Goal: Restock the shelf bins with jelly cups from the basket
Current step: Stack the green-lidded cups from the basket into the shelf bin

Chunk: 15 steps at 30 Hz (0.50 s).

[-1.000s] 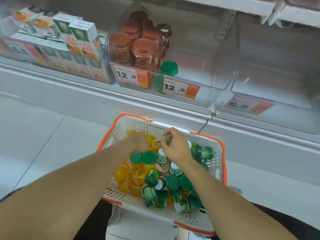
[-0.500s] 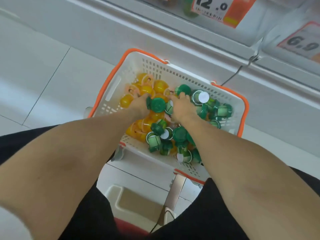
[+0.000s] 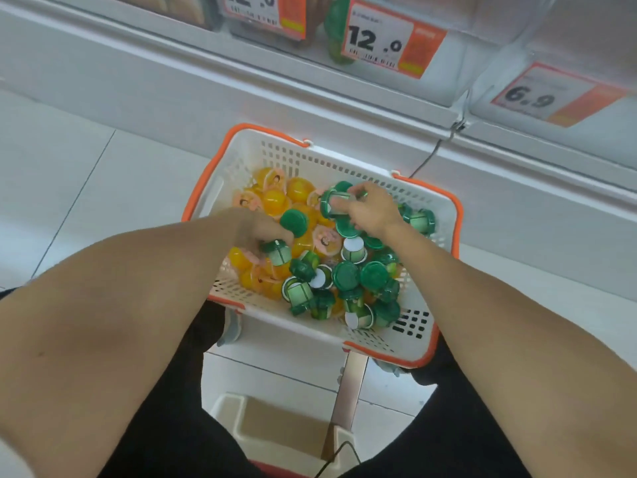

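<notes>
Both hands now grip green jelly cups in the basket (image 3: 241,157): the right hand (image 3: 370,213) has gathered several (image 3: 336,205) at the far side, the left hand (image 3: 256,232) pinches one (image 3: 280,251). With the shelf bins (image 3: 537,63) untouched, gathering has just begun.

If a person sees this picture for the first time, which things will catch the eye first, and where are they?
The white basket with an orange rim stands in the middle, holding yellow jelly cups on its left side and green jelly cups on its right. Both hands reach into it: the left hand grips a green cup, and the right hand holds several green cups. Above, orange price tags reading 12.0 and 6.9 mark the shelf bins.
</notes>
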### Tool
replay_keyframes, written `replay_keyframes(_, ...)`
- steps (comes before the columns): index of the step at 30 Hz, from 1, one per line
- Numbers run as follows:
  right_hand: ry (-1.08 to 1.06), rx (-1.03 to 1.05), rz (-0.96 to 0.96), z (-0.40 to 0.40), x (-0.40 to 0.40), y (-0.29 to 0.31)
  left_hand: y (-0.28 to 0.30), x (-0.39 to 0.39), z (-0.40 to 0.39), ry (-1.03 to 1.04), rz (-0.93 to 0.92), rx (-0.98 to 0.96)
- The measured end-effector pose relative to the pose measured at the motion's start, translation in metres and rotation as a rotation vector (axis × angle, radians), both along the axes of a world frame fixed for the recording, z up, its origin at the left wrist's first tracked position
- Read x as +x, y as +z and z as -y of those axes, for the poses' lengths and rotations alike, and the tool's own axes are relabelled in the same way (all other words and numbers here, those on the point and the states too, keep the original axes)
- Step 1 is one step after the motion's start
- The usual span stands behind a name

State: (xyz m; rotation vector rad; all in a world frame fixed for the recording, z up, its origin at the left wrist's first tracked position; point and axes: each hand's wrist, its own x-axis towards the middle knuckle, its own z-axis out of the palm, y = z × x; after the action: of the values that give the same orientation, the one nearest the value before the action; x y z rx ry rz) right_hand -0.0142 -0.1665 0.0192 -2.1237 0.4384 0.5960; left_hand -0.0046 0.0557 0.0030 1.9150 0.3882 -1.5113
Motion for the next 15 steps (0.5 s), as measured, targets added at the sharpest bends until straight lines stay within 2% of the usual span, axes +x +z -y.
replay_keyframes(2,-0.089,0.318,-0.113,0.004,0.004,0.022,0.021,0.004,0.003,0.011,-0.171,-0.114)
replay_keyframes(4,-0.083,0.542,-0.212,0.009,0.004,0.049,0.040,0.012,0.008,-0.021,-0.210,-0.176)
replay_keyframes(8,-0.059,0.660,-0.282,0.023,0.004,0.102,0.095,0.033,0.024,-0.035,-0.150,-0.276)
replay_keyframes(12,-0.120,0.730,-0.229,0.035,0.002,0.137,0.141,0.045,0.042,0.059,-0.073,-0.365)
replay_keyframes(15,-0.119,0.813,-0.180,0.033,-0.005,0.154,0.160,0.042,0.057,0.159,0.058,-0.409)
